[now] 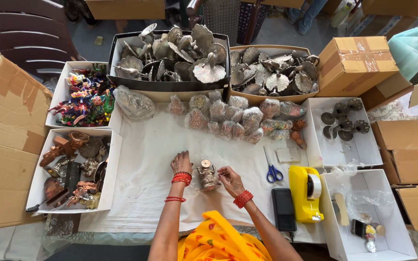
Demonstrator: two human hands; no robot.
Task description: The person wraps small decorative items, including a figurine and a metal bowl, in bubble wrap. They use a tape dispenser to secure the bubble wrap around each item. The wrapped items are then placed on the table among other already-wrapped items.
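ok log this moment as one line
left hand: flat on white cloth beside figurine | right hand: fingertips at small silver metal figurine, upright in clear plastic wrap | blue-handled scissors: idle, right

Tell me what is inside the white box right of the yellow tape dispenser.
The white box holds a flat wooden stick, crumpled clear plastic and a few small items near its front corner. Anything under the plastic is hidden.
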